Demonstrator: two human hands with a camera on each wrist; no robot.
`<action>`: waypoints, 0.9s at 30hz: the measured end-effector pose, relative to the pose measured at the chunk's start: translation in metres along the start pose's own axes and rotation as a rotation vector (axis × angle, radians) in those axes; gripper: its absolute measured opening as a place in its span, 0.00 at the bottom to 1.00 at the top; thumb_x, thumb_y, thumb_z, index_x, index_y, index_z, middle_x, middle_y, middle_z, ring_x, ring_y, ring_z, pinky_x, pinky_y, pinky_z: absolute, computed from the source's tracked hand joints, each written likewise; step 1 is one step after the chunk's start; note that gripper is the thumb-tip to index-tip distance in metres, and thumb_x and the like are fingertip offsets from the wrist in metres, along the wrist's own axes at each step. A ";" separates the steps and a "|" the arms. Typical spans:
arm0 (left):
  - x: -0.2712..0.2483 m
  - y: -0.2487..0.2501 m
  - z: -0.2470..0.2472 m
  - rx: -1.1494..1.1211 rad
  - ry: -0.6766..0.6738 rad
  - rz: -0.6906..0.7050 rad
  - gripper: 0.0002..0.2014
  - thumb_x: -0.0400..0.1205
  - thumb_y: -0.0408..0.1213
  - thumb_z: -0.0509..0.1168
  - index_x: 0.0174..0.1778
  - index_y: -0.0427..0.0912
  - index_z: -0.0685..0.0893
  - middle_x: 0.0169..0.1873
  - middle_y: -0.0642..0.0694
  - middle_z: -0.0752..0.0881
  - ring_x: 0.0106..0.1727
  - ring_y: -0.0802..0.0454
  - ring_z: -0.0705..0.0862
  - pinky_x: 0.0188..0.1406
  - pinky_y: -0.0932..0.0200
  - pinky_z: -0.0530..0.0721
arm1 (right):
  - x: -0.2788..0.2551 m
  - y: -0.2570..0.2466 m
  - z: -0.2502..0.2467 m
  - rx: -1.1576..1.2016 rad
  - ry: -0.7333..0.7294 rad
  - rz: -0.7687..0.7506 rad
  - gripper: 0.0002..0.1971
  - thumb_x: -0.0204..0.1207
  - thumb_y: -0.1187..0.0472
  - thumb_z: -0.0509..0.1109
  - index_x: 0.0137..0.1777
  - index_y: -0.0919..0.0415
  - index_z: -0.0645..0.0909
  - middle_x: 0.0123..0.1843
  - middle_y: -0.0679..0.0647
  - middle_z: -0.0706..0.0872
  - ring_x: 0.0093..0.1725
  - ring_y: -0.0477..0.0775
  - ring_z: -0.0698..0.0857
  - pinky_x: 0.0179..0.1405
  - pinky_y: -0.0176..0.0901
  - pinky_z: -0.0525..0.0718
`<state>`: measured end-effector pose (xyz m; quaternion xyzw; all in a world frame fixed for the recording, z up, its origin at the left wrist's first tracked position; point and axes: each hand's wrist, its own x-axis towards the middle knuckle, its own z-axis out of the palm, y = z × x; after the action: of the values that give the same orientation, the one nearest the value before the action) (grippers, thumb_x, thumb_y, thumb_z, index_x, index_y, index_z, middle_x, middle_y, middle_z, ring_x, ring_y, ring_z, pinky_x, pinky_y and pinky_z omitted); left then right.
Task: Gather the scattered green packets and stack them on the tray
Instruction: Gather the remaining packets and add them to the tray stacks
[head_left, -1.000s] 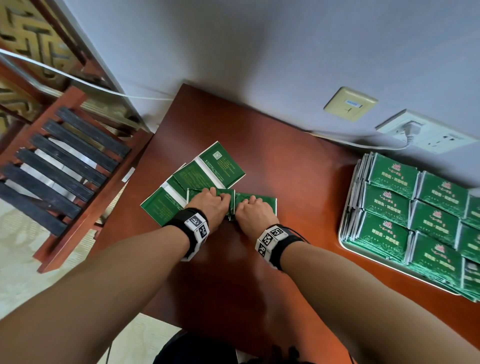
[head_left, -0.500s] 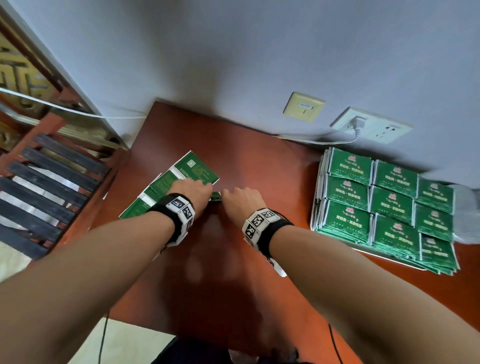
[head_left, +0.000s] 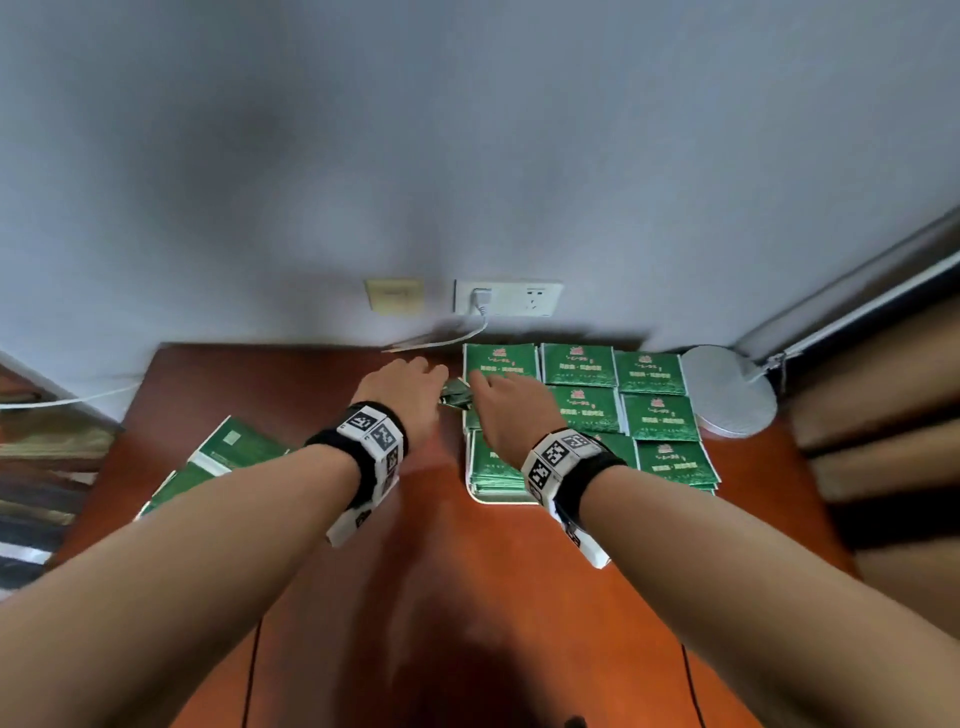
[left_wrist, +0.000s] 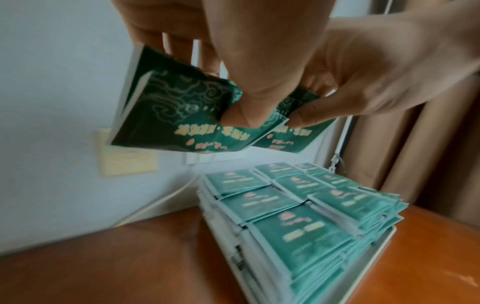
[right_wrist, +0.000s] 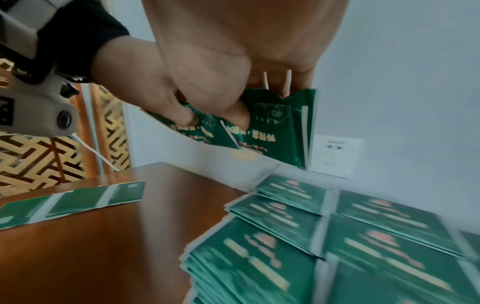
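Note:
Both hands hold small bunches of green packets (head_left: 457, 397) in the air, side by side, over the left edge of the white tray (head_left: 498, 500). My left hand (head_left: 423, 379) pinches its bunch (left_wrist: 168, 115) between thumb and fingers. Just to its right, my right hand (head_left: 491, 392) pinches another bunch (right_wrist: 280, 131). The tray carries rows of stacked green packets (head_left: 660, 415), which the wrist views show a short way below the held ones. A few loose packets (head_left: 228, 452) lie overlapped on the table at the left.
The brown table (head_left: 415, 597) ends at the grey wall, which carries a socket (head_left: 506, 297) with a plugged white cable (head_left: 447, 340). A round white base (head_left: 727, 389) stands right of the tray. Curtains (head_left: 883, 415) hang at the far right.
Both hands have lifted their packets off the table at the left and carried them right, to above the tray's left edge. The head view has swung right with them.

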<state>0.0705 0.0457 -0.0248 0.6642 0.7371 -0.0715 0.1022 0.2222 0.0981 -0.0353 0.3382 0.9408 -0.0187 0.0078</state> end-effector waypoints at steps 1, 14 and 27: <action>0.007 0.022 -0.003 -0.008 0.014 0.019 0.17 0.84 0.43 0.62 0.68 0.46 0.75 0.60 0.44 0.79 0.63 0.40 0.79 0.53 0.46 0.80 | -0.014 0.021 -0.004 0.006 0.012 0.013 0.12 0.82 0.66 0.57 0.63 0.62 0.74 0.55 0.59 0.87 0.54 0.65 0.84 0.43 0.50 0.72; 0.109 0.240 -0.013 -0.086 0.055 0.297 0.15 0.84 0.34 0.65 0.67 0.42 0.79 0.50 0.47 0.81 0.49 0.46 0.82 0.52 0.48 0.87 | -0.172 0.238 0.021 0.038 0.068 0.278 0.27 0.50 0.69 0.85 0.53 0.61 0.86 0.45 0.54 0.87 0.41 0.56 0.84 0.40 0.47 0.84; 0.179 0.298 0.011 -0.052 -0.100 0.378 0.13 0.84 0.32 0.67 0.64 0.45 0.80 0.51 0.49 0.81 0.45 0.48 0.84 0.50 0.52 0.89 | -0.190 0.274 0.095 0.134 0.129 0.104 0.14 0.59 0.64 0.74 0.46 0.63 0.88 0.43 0.57 0.87 0.41 0.57 0.86 0.40 0.49 0.86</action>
<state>0.3496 0.2480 -0.0703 0.7834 0.5950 -0.0648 0.1677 0.5437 0.1845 -0.1332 0.3869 0.9172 -0.0593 -0.0746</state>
